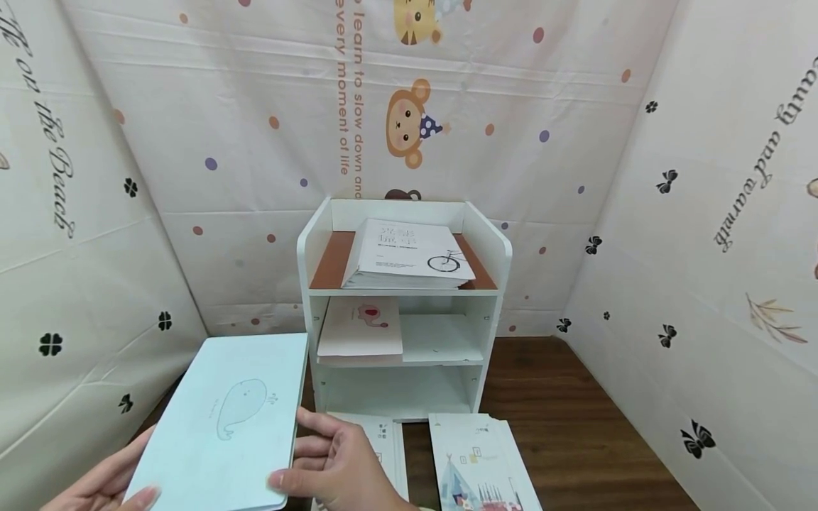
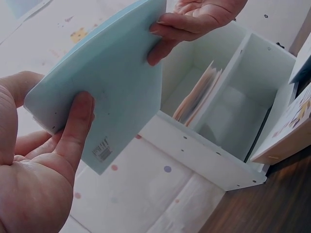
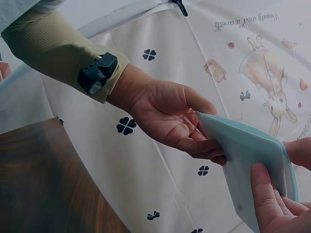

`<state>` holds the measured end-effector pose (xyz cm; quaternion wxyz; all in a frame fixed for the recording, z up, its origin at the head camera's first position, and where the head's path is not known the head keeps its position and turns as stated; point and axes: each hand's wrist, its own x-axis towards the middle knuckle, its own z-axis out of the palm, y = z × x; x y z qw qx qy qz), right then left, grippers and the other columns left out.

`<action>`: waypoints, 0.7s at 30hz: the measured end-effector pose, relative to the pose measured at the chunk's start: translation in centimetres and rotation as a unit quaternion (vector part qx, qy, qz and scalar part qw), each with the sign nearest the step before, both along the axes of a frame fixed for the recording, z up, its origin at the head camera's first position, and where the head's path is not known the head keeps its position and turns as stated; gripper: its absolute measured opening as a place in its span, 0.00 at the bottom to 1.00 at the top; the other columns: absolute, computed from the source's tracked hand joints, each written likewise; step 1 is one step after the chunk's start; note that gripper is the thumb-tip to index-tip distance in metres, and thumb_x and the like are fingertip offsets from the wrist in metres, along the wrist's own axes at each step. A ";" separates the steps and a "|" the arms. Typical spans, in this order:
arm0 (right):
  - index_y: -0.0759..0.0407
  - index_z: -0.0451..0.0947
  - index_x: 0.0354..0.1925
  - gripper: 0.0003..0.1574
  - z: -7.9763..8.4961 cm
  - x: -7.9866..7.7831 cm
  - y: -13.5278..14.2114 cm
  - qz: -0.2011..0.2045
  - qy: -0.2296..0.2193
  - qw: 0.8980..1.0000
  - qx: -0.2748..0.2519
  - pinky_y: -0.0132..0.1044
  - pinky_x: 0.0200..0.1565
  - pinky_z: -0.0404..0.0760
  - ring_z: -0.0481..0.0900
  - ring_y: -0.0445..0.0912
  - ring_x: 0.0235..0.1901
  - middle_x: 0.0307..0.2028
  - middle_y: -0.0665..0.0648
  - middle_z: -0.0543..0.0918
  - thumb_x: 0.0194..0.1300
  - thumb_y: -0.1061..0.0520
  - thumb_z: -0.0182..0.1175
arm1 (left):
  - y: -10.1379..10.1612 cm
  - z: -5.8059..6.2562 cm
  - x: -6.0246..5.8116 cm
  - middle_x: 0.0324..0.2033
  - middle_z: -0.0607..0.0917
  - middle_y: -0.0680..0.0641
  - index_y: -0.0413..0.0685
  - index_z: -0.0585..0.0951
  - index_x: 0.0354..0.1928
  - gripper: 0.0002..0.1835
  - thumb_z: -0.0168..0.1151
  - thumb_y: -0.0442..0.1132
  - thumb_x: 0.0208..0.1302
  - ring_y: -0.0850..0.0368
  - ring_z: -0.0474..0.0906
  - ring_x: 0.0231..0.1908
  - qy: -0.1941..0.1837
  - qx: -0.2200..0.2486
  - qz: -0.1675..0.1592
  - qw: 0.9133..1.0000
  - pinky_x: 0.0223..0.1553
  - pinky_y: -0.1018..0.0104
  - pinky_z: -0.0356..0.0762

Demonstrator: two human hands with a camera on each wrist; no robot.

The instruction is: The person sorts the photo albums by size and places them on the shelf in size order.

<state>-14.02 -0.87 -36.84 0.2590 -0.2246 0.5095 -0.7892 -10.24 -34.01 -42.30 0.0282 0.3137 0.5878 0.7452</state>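
Observation:
A light-blue notebook with a line-drawn whale on its cover is held up, tilted, left of a small white shelf unit. My left hand grips its lower left corner, thumb on the cover and fingers beneath. At the right edge my right hand pinches it near the lower corner, thumb on the cover. The left wrist view shows the back cover with a barcode label. Seen from the right wrist, my left hand holds one end and my right hand the other.
White books with a bicycle print lie on the unit's top tier. Pale pink booklets with an elephant occupy the middle tier's left side. Two piles of booklets, one at left and one at right, lie before the unit on the brown table.

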 end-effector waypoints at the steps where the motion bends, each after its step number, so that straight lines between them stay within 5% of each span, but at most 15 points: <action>1: 0.61 0.62 0.67 0.45 0.0 0.0 0.1 0.000 -0.002 1.000 0.000 0.35 0.48 0.81 0.84 0.45 0.43 0.48 0.62 0.83 0.54 0.61 0.69 | 0.0 0.0 0.0 0.67 0.65 0.61 0.62 0.53 0.73 0.42 0.25 0.13 0.64 0.62 0.69 0.60 -0.012 0.011 -0.019 1.000 0.50 0.66 0.78; 5: 0.60 0.62 0.67 0.45 0.1 0.2 0.4 -0.002 -0.009 1.000 -0.003 0.35 0.47 0.81 0.84 0.44 0.42 0.47 0.63 0.83 0.53 0.62 0.69 | 0.4 0.1 0.1 0.67 0.66 0.62 0.63 0.51 0.73 0.41 0.26 0.15 0.66 0.61 0.69 0.60 -0.042 0.029 -0.019 0.999 0.50 0.64 0.78; 13: 0.61 0.62 0.67 0.44 0.0 0.1 1.0 0.001 0.000 1.000 -0.012 0.35 0.46 0.82 0.84 0.44 0.41 0.48 0.64 0.83 0.54 0.63 0.68 | 2.2 0.6 0.5 0.69 0.64 0.56 0.50 0.44 0.74 0.40 0.23 0.11 0.63 0.57 0.68 0.61 0.001 0.069 -0.025 0.997 0.51 0.63 0.77; 17: 0.61 0.63 0.66 0.44 0.0 0.1 1.4 -0.004 0.002 1.000 -0.004 0.35 0.46 0.82 0.84 0.45 0.42 0.47 0.64 0.83 0.53 0.63 0.68 | 3.3 1.0 1.0 0.67 0.67 0.55 0.42 0.45 0.73 0.38 0.29 0.10 0.62 0.57 0.71 0.59 0.032 0.035 0.050 0.998 0.47 0.64 0.79; 21: 0.61 0.62 0.66 0.44 0.0 0.1 1.9 -0.009 -0.005 1.000 0.005 0.33 0.46 0.82 0.83 0.42 0.40 0.45 0.60 0.84 0.54 0.63 0.68 | 4.7 1.3 1.5 0.65 0.71 0.54 0.35 0.47 0.72 0.37 0.37 0.10 0.61 0.58 0.75 0.55 0.059 -0.017 0.155 0.986 0.41 0.63 0.81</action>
